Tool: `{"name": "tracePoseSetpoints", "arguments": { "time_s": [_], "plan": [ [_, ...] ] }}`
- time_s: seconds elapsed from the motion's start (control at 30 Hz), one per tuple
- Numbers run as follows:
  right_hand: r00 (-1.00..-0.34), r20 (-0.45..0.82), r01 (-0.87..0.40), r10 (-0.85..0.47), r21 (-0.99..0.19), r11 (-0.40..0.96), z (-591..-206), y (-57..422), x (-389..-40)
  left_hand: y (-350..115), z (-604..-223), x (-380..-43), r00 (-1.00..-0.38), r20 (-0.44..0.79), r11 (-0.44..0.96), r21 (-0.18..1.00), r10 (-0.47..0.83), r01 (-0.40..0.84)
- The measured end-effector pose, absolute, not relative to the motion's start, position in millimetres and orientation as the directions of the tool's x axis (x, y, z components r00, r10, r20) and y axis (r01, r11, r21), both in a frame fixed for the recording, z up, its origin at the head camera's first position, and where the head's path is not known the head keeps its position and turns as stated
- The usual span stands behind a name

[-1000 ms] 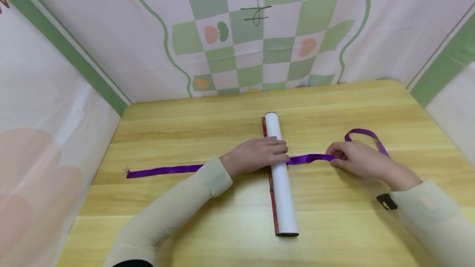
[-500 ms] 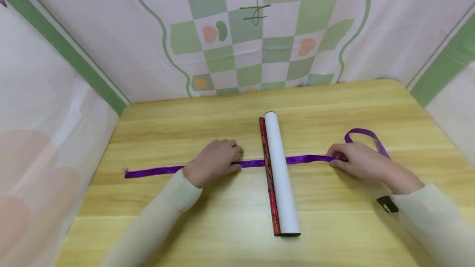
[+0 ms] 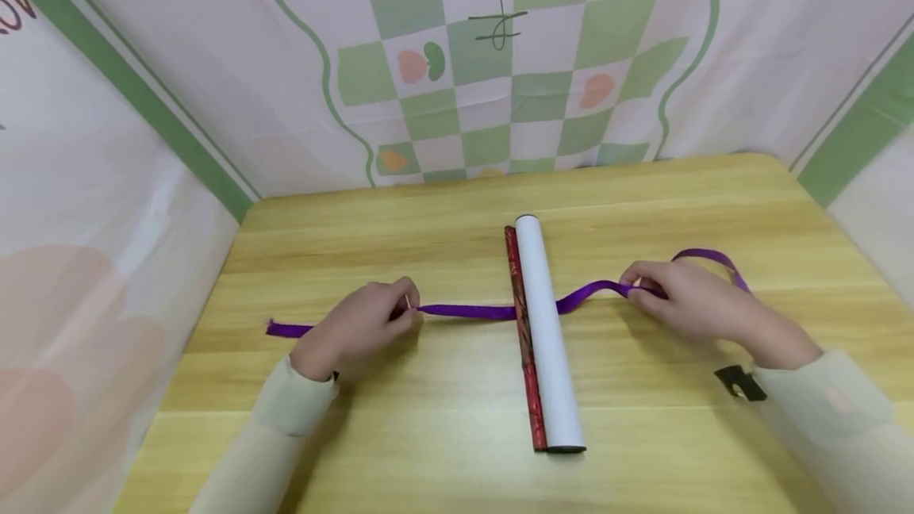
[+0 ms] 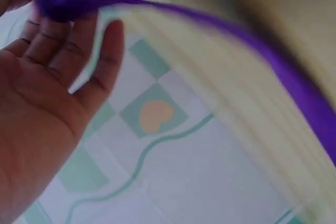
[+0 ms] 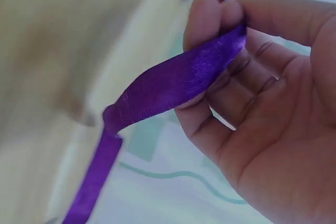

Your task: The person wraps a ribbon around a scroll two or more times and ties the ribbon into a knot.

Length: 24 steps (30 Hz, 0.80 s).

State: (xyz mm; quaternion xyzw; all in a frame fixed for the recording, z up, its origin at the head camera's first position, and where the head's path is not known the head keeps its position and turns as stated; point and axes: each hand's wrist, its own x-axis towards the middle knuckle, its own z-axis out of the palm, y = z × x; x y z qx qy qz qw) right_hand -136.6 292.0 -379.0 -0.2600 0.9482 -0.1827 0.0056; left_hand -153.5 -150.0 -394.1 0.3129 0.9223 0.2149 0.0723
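Purple ribbon (image 3: pixel 467 312) is pinched narrowly at two spots: the left hand (image 3: pixel 359 325) holds it toward the left edge of the worktop (image 3: pixel 414 435), the right hand (image 3: pixel 703 306) toward the right edge. Between them, this one ribbon passes under one white roll (image 3: pixel 549 339) and one red strip (image 3: pixel 525 339) lying alongside.

Ribbon (image 3: pixel 467 312) partly hidden under tube (image 3: pixel 548 331)

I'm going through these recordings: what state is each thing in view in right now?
White tube: lying on the table, not held
Red strip: lying alongside the tube; whether attached, unclear
Purple ribbon: untied, running under both, lifted at each hand
Left hand: pinching the ribbon
Right hand: pinching the ribbon
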Motion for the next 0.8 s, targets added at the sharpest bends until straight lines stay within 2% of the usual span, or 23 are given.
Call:
{"name": "tracePoseSetpoints", "arguments": {
  "time_s": [0.13,0.27,0.37,0.43,0.8],
  "plan": [
    [-0.864,0.101,-0.495,-0.494,-0.361,0.79,-362.1,283.1,-134.5,-157.6,-374.4,-153.4,-0.784,0.077,0.602,0.596,0.617,0.532],
    [-0.864,0.089,-0.47,-0.496,-0.496,0.73,-344.8,276.9,-130.0,-164.5,-347.8,-146.9,-0.782,0.154,0.479,0.714,0.604,0.511],
    [-0.871,0.038,-0.402,-0.49,-0.629,0.665,-333.4,274.2,-125.4,-169.3,-328.8,-140.8,-0.783,0.202,0.372,0.792,0.589,0.484],
    [-0.875,0.018,-0.374,-0.484,-0.661,0.651,-326.9,274.2,-122.8,-173.5,-318.1,-138.2,-0.778,0.24,0.302,0.824,0.58,0.479],
    [-0.871,0.102,-0.445,-0.481,-0.582,0.681,-297.1,292.1,-124.8,-202.7,-293.7,-126.9,-0.83,0.41,0.055,0.885,0.378,0.462]
  ]
}}
